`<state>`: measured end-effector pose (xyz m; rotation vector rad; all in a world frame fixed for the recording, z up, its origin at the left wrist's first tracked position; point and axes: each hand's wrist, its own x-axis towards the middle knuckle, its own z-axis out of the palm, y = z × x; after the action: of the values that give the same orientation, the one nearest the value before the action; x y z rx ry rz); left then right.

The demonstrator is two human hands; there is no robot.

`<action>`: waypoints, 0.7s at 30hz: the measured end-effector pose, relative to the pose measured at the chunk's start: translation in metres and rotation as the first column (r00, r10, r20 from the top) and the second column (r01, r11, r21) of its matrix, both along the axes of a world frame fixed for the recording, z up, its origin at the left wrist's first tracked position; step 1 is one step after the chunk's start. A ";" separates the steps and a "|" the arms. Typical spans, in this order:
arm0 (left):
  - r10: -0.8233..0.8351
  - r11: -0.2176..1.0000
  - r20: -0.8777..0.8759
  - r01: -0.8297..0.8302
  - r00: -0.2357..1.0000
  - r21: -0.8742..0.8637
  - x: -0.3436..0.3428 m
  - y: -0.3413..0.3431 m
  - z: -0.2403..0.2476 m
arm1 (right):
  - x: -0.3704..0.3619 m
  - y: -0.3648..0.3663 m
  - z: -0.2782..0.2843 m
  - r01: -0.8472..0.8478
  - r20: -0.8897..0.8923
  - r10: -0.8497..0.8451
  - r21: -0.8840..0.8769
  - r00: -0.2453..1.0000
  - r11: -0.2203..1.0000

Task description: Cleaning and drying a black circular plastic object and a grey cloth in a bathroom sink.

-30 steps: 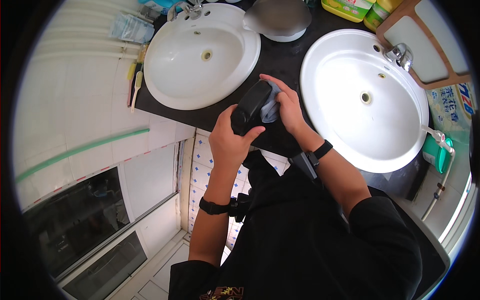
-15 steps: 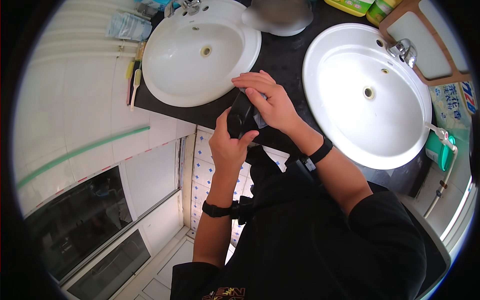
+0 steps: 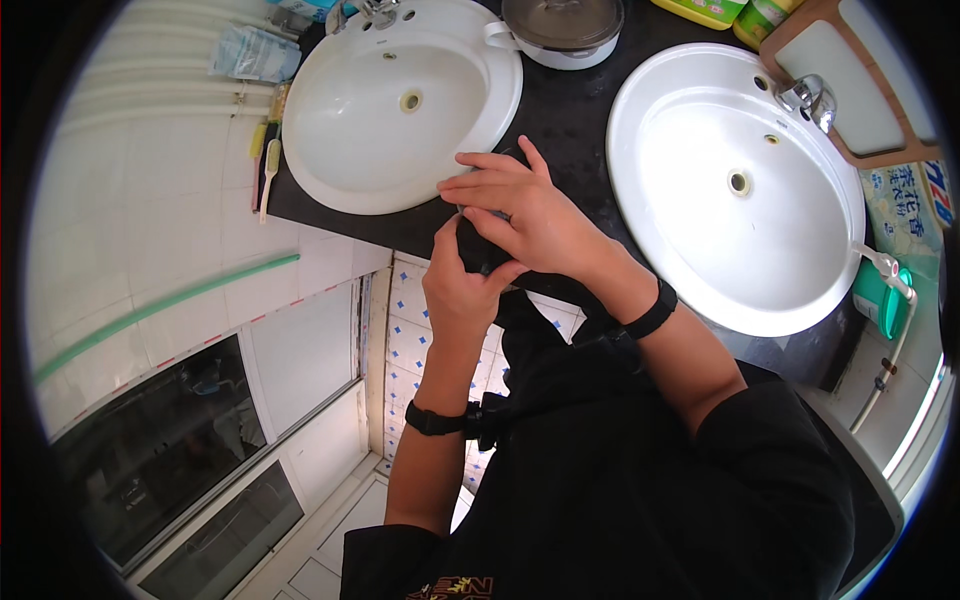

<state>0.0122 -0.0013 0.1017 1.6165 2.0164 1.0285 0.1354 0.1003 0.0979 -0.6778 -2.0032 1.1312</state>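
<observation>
A dark, hard-looking object [image 3: 484, 252] is held by my left hand [image 3: 458, 288], its thumb and fingers closed round the near and left sides. Much of it is hidden, so I cannot tell its exact kind. My right hand [image 3: 537, 215] lies over the top of it, thumb and index finger bent toward its upper edge and the other fingers spread apart. A bit of grey cloth [image 3: 498, 214] shows between the right thumb and index finger; the rest is covered by the palm. Both hands are in front of the dark counter edge, between two sinks.
The left white sink [image 3: 335, 185] and right white sink [image 3: 640, 225] are set in a dark counter [image 3: 560, 110]. A lidded white pot [image 3: 570, 57] stands between them. Brushes [image 3: 270, 170] lean at the left wall. At right are a wooden-framed board [image 3: 850, 140] and a water pipe [image 3: 895, 335].
My right hand has slid left over the dark object, with its fingers spreading wider. It now covers most of the object and the grey cloth. The left hand has barely moved.
</observation>
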 end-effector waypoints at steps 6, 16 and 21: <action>0.058 0.998 -0.055 -0.057 0.997 0.022 0.014 -0.012 0.002 | 0.009 0.025 -0.027 0.131 -0.091 -0.169 -0.326 0.981 0.936; 0.026 0.995 -0.213 -0.005 0.977 0.097 0.029 -0.023 -0.012 | 0.029 0.027 -0.053 -0.053 -0.212 -0.151 -0.728 0.965 0.684; -0.014 0.993 -0.235 0.042 0.972 0.114 0.031 -0.020 -0.011 | 0.034 0.025 -0.054 -0.026 -0.208 -0.183 -0.724 0.961 0.689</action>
<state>0.0432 -0.0218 0.0904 1.9021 2.1084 1.0046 0.1695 0.1251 0.0439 -0.9246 -1.2324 1.8751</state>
